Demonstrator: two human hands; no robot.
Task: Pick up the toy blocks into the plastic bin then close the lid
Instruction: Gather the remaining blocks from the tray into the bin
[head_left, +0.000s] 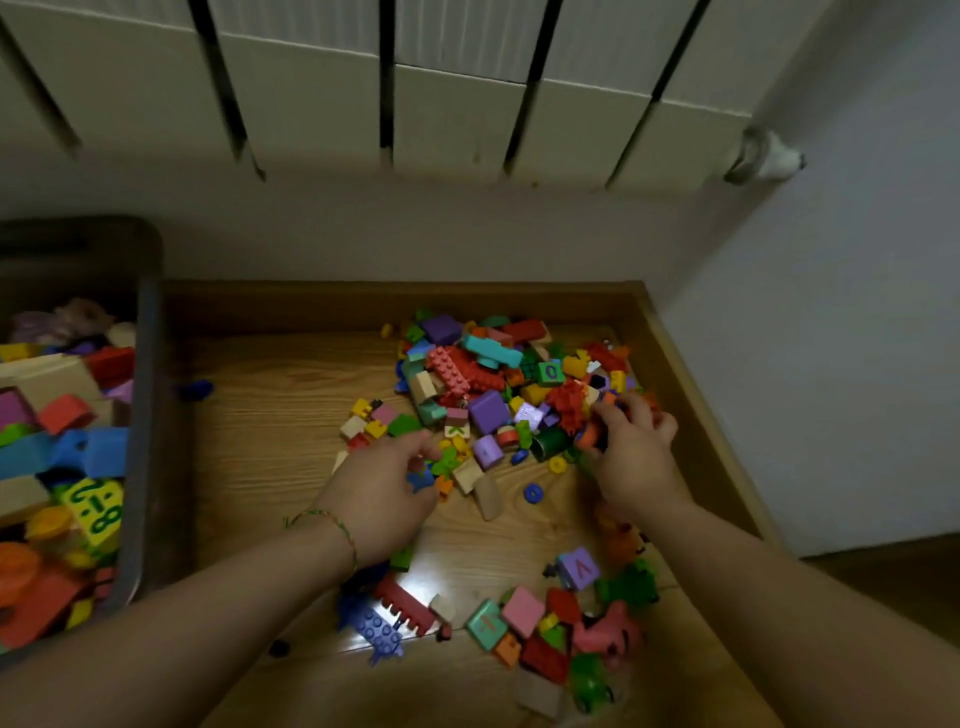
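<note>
A heap of colourful toy blocks (498, 384) lies on the wooden floor in the corner. A second scatter of blocks (561, 623) sits nearer to me. My left hand (384, 493) reaches into the heap's near left edge, fingers curled over small blocks, one of them blue. My right hand (634, 452) grips several orange and red blocks at the heap's right side. The plastic bin (148, 415) stands at the left, dark-walled and holding many blocks. Its lid is not in view.
A white radiator (415, 88) hangs on the wall above the floor. A wooden skirting board (711, 410) runs along the right wall. A lone blue block (195, 388) lies beside the bin. Bare floor stretches between the bin and the heap.
</note>
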